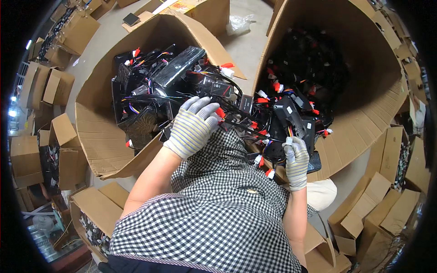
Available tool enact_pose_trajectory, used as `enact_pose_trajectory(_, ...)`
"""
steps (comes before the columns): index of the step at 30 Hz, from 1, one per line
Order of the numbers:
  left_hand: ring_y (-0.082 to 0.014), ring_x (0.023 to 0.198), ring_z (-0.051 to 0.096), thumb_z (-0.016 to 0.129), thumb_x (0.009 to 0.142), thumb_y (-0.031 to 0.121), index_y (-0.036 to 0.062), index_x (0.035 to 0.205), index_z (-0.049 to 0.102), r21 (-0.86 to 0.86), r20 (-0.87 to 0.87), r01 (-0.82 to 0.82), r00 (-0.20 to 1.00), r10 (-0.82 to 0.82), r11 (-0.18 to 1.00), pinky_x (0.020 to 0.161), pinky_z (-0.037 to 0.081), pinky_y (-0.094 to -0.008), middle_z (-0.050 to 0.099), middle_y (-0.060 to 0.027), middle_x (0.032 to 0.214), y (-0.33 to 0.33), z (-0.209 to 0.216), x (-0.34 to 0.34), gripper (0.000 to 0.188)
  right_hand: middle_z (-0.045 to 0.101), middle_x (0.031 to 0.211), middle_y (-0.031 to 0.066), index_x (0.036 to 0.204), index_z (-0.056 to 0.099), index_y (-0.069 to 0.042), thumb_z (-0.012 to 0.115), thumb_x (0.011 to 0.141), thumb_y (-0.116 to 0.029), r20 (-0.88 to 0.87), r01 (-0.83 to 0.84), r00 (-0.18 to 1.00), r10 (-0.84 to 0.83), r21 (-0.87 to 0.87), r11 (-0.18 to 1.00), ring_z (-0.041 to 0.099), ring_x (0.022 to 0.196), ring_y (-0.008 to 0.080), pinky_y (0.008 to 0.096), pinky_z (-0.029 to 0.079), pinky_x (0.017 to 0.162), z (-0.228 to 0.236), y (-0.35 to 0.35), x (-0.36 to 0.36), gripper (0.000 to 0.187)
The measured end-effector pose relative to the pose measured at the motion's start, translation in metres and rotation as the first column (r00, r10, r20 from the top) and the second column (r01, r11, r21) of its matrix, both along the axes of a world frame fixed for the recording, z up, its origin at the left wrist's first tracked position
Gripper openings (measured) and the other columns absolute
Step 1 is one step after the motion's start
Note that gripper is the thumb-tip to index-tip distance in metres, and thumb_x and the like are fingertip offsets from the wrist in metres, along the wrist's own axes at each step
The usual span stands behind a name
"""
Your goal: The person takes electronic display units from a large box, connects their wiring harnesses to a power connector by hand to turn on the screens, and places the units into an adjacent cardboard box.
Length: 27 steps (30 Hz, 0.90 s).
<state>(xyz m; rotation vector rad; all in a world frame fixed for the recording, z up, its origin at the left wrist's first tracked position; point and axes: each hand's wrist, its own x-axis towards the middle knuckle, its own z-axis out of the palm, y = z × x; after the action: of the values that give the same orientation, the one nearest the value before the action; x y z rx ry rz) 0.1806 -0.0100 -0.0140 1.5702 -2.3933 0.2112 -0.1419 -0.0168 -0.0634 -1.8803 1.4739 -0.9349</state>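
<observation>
Left striped-gloved hand (194, 128), loosely curled, grip hidden, at near-right corner of brown cardboard carton (101, 139); right hand (297, 164) pinches white plastic plug (288, 141); tugging could snag tangled black cables (233, 116).

Grey flr (249, 49): cardbd boxes (104, 139), crumpled clr plastic (240, 25).

On my feed I cannot resolve the dark contents (312, 57) deep in the right carton (375, 59), nor what the left hand (191, 129) covers; outer boxes (418, 170) are cropped by the black rim.
</observation>
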Motion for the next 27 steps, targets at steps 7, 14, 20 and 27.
enact_pose_trajectory(7, -0.024, 0.115, 0.049, 0.056, 0.078, 0.022, 0.0194, 0.091, 0.064, -0.093, 0.099, 0.058, 0.994, -0.049, 0.994, 0.099, 0.036, -0.0436, 0.057, -0.0013, 0.122, -0.012, -0.016, 0.012, 0.016, 0.061, 0.1, 0.0181, 0.087, 0.062, 0.004, 0.058, 0.089, -0.025, -0.001, -0.089, 0.996, 0.089, 0.02, 0.996, 0.06, 0.088, 0.0324, 0.0361, 0.047, 0.079, -0.011, -0.002, 0.009, 0.03)
enact_pose_trajectory(14, -0.0216, 0.114, 0.048, 0.058, 0.076, 0.024, 0.0247, 0.097, 0.064, -0.048, 0.206, 0.165, 0.967, -0.152, 0.985, 0.096, 0.036, -0.0427, 0.054, 0.0003, 0.122, -0.017, -0.004, 0.013, 0.022, 0.062, 0.104, 0.0179, 0.084, 0.061, 0.005, 0.056, 0.09, -0.027, 0.114, -0.067, 0.992, 0.057, 0.08, 0.995, 0.059, 0.091, 0.0311, 0.0365, 0.045, 0.082, -0.01, 0.007, 0.012, 0.033)
enact_pose_trajectory(20, -0.0201, 0.102, 0.057, 0.063, 0.076, 0.026, 0.0219, 0.103, 0.062, 0.019, 0.185, 0.219, 0.958, -0.218, 0.976, 0.086, 0.044, -0.0404, 0.06, -0.0001, 0.114, -0.021, 0.009, 0.017, 0.027, 0.063, 0.107, 0.0163, 0.084, 0.062, 0.004, 0.056, 0.09, -0.023, 0.108, -0.082, 0.992, 0.072, 0.091, 0.992, 0.06, 0.095, 0.0305, 0.0367, 0.045, 0.084, -0.004, 0.014, 0.012, 0.029)
enact_pose_trajectory(27, -0.0294, 0.078, 0.063, 0.07, 0.081, 0.025, 0.0063, 0.106, 0.059, 0.538, -0.663, 0.562, 0.742, -0.097, 0.628, 0.071, 0.05, -0.039, 0.065, -0.0071, 0.085, 0.003, 0.077, -0.023, 0.034, 0.062, 0.107, 0.0136, 0.093, 0.064, 0.005, 0.059, 0.091, -0.032, 0.645, -0.096, 0.742, -0.184, 0.375, 0.922, 0.063, 0.084, 0.0191, 0.0308, 0.049, 0.077, 0.032, 0.031, 0.017, 0.037)
